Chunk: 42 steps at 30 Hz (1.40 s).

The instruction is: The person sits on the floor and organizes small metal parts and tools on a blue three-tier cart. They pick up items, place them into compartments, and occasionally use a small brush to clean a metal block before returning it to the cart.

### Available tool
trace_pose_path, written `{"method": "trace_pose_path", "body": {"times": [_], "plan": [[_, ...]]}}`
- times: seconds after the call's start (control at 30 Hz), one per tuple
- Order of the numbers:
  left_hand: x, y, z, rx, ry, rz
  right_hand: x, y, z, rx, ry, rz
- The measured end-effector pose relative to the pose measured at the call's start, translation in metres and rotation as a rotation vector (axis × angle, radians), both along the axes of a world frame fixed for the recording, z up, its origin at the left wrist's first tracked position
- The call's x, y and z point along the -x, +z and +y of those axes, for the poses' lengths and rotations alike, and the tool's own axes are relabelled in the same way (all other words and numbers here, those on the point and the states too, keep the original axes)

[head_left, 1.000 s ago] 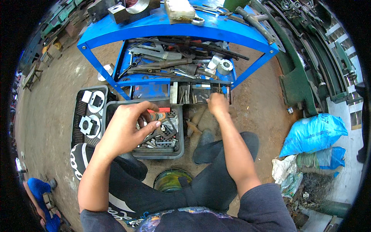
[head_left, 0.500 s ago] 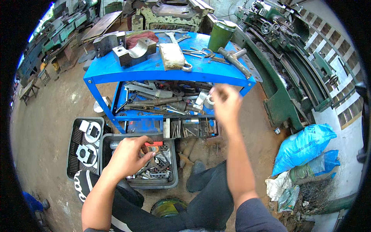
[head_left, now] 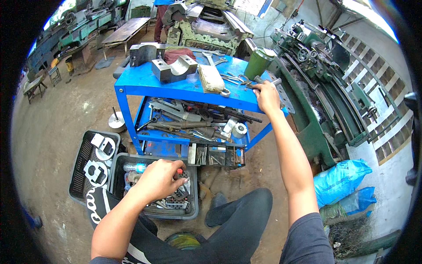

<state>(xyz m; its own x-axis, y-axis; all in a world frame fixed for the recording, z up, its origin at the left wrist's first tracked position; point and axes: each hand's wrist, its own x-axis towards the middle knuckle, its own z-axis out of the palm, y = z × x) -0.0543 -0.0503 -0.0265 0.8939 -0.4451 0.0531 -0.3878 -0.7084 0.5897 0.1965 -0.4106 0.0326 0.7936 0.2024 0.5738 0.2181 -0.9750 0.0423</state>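
Note:
My right hand (head_left: 267, 98) is at the right end of the blue cart's top (head_left: 145, 81). Its fingers are closed over a T-shaped metal tool (head_left: 260, 80), and what they grip is hidden. Small hand tools (head_left: 233, 78) lie just left of the fingertips, beside a green cup (head_left: 259, 63). Above the dark bin (head_left: 193, 213) is my left hand (head_left: 161, 179), half curled, thumb and forefinger apart. A red piece (head_left: 180, 171) shows between these fingers, apparently beyond them. Loose metal parts (head_left: 176, 200) fill the bin.
On the cart top stand two half-round metal blocks (head_left: 173, 69), a whitish box (head_left: 211, 79) and wrenches (head_left: 209, 58). Pipes and tools (head_left: 189, 125) crowd its shelf. A smaller basket (head_left: 77, 176) adjoins the bin. A green lathe (head_left: 307, 127) and blue sacks (head_left: 343, 182) are at right.
My right hand has moved forward from in front of the cart onto its top, covering part of the T-shaped tool. My left hand stays over the bin. The view has tilted up.

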Motion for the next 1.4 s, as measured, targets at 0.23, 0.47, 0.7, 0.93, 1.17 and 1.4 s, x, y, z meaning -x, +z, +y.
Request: {"method": "trace_pose_path", "body": {"times": [0.23, 0.47, 0.7, 0.93, 1.17, 1.4], "plan": [[0.001, -0.003, -0.005, -0.032, -0.010, 0.026, -0.005, 0.018, 0.001, 0.158, 0.007, 0.166], [0.000, -0.007, -0.001, -0.021, -0.016, 0.005, -0.036, 0.023, 0.004, -0.114, 0.125, 0.055], [-0.003, -0.006, 0.001, -0.028, -0.006, -0.005, -0.065, 0.029, 0.005, 0.074, 0.202, 0.266], [-0.007, -0.008, 0.003, -0.047, -0.027, 0.005, -0.052, 0.037, 0.020, 0.181, 0.133, 0.245], [-0.008, -0.001, 0.004, -0.050, -0.022, -0.017, -0.051, 0.037, 0.023, 0.224, 0.290, 0.067], [-0.006, 0.002, 0.011, 0.002, -0.011, -0.024, 0.032, 0.048, 0.045, -0.506, 0.357, -0.295]]}}
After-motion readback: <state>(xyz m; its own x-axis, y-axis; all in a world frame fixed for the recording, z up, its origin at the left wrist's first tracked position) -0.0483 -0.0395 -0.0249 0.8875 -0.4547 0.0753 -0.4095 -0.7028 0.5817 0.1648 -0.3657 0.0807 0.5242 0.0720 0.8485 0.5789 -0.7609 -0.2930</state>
